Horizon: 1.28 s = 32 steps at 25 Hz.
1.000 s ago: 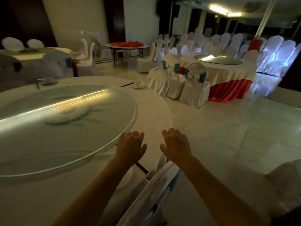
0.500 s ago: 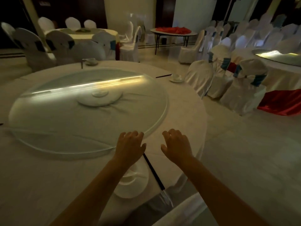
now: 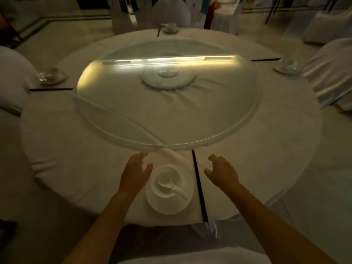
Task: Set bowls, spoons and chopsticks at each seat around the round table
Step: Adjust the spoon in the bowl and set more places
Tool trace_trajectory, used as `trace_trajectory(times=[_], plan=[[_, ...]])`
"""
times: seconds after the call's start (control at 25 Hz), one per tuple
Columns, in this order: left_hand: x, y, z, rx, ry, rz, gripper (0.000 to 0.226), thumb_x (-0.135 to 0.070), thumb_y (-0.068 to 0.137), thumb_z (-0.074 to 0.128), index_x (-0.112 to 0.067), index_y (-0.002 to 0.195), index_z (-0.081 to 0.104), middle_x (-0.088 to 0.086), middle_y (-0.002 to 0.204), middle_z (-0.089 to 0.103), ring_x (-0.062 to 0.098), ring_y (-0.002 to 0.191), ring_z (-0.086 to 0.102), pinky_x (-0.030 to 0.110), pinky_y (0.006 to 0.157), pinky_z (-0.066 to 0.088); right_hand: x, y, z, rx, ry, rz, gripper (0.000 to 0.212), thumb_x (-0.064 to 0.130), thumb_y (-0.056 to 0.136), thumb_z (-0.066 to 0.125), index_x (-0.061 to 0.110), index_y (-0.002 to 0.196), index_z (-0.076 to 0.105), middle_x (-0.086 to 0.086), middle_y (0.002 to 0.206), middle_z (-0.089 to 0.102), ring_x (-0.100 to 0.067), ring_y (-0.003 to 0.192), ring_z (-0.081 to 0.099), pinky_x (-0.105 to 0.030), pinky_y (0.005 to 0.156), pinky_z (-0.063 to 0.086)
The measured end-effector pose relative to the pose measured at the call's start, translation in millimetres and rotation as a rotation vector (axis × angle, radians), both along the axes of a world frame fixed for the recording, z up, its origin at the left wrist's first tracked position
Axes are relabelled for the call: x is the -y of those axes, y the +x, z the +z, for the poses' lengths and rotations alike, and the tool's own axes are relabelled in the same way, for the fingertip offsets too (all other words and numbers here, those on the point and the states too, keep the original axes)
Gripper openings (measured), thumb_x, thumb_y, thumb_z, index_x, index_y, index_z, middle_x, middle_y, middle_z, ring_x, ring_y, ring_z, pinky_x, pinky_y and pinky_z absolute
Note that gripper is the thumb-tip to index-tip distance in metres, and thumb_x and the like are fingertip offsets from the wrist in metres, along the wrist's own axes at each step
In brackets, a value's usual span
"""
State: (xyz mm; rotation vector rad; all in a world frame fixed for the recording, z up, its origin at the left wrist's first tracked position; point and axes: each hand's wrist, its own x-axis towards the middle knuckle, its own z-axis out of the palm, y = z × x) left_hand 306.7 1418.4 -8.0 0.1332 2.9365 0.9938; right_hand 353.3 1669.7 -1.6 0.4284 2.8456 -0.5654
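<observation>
Dim banquet lighting falls across the round worktop (image 3: 266, 149), its white cloth wrinkled under the glass turntable (image 3: 167, 103). Just on my side of the turntable's near rim sits the setting: a bowl (image 3: 168, 181) on its plate (image 3: 169, 203), a white spoon (image 3: 172, 186) lying inside the bowl, and dark chopsticks (image 3: 198, 184) just right of the plate, pointing at the turntable. My left hand (image 3: 136, 173) hovers beside the bowl's left side, my right hand (image 3: 222, 173) beyond the chopsticks; both grips are loose and hold nothing. Three more settings ring the turntable, left, far and right. To finish this seat well, I judge I should square the plate to the edge and draw the chopsticks in, since their ends overhang.
</observation>
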Motion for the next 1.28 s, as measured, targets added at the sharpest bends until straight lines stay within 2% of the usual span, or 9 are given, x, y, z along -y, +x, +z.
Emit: trace_trajectory(times=[0.16,0.24,0.32,0.44,0.52,0.68,0.84,1.08,1.28], plan=[[34.1,16.1,-50.9,0.494,0.245,0.385,0.039,-0.013,0.090,0.054,-0.007,0.128,0.048,0.016,0.123,0.057,0.030,0.102,0.060,0.041,0.087,0.047,2.1,11.0,-45.8,0.215,-0.150,-0.058,0.043,0.031,0.089,0.059,0.005,0.121,0.050,-0.015,0.120,0.058,-0.028,0.106,0.057,-0.030,0.079,0.044],[34.5,29.9,-70.3,0.662,0.299,0.396,0.037,-0.010,0.089,0.055,-0.002,0.124,0.050,0.021,0.118,0.060,0.029,0.093,0.062,0.040,0.080,0.048,4.4,17.3,-60.3,0.296,-0.178,-0.058,0.042,0.034,0.087,0.061,0.003,0.115,0.053,-0.015,0.116,0.061,-0.025,0.095,0.057,-0.027,0.072,0.041],[29.0,40.0,-84.4,0.720,0.298,0.367,0.034,-0.012,0.086,0.060,-0.002,0.118,0.055,0.022,0.112,0.063,0.030,0.089,0.063,0.040,0.078,0.052,8.1,22.1,-69.5,0.334,-0.184,-0.052,0.036,0.036,0.084,0.064,0.006,0.101,0.056,-0.014,0.109,0.063,-0.019,0.082,0.052,-0.025,0.067,0.038],[18.6,43.5,-97.1,0.693,0.332,0.359,0.019,-0.012,0.084,0.062,-0.011,0.102,0.057,0.021,0.109,0.063,0.035,0.095,0.063,0.051,0.086,0.053,15.7,29.2,-81.1,0.325,-0.183,-0.057,0.026,0.032,0.084,0.065,0.012,0.083,0.050,-0.012,0.097,0.064,-0.020,0.080,0.055,-0.024,0.064,0.036],[15.8,40.9,-98.5,0.652,0.296,0.346,0.015,-0.008,0.084,0.061,-0.014,0.096,0.054,0.018,0.105,0.062,0.035,0.095,0.063,0.050,0.085,0.054,20.8,32.9,-86.9,0.298,-0.197,-0.079,0.025,0.027,0.085,0.063,0.011,0.074,0.046,-0.011,0.087,0.060,-0.026,0.084,0.061,-0.025,0.062,0.037],[16.4,43.4,-98.0,0.615,0.290,0.310,0.019,-0.004,0.085,0.059,-0.007,0.104,0.058,0.018,0.108,0.062,0.032,0.090,0.062,0.043,0.078,0.055,24.2,32.9,-88.2,0.260,-0.189,-0.099,0.018,0.022,0.085,0.060,0.010,0.080,0.049,-0.013,0.086,0.061,-0.019,0.074,0.052,-0.027,0.063,0.038],[12.5,52.3,-95.9,0.612,0.255,0.267,0.021,-0.006,0.086,0.058,-0.010,0.107,0.058,0.014,0.107,0.063,0.024,0.089,0.060,0.035,0.076,0.052,22.7,34.8,-88.6,0.214,-0.174,-0.104,0.019,0.024,0.086,0.059,0.011,0.079,0.047,-0.006,0.079,0.053,-0.019,0.072,0.051,-0.026,0.063,0.038],[8.9,56.7,-95.2,0.581,0.240,0.281,0.025,-0.008,0.085,0.060,-0.009,0.110,0.060,0.013,0.109,0.064,0.027,0.096,0.060,0.039,0.084,0.052,21.5,36.0,-89.9,0.201,-0.179,-0.112,0.020,0.025,0.087,0.059,0.011,0.079,0.047,-0.009,0.079,0.055,-0.018,0.071,0.051,-0.026,0.063,0.038],[5.9,56.8,-94.9,0.564,0.233,0.291,0.024,-0.008,0.086,0.058,-0.010,0.110,0.060,0.013,0.109,0.065,0.022,0.090,0.058,0.034,0.079,0.049,22.1,36.8,-86.5,0.173,-0.191,-0.132,0.024,0.023,0.087,0.059,0.013,0.071,0.043,-0.005,0.077,0.052,-0.018,0.071,0.050,-0.025,0.063,0.037]])
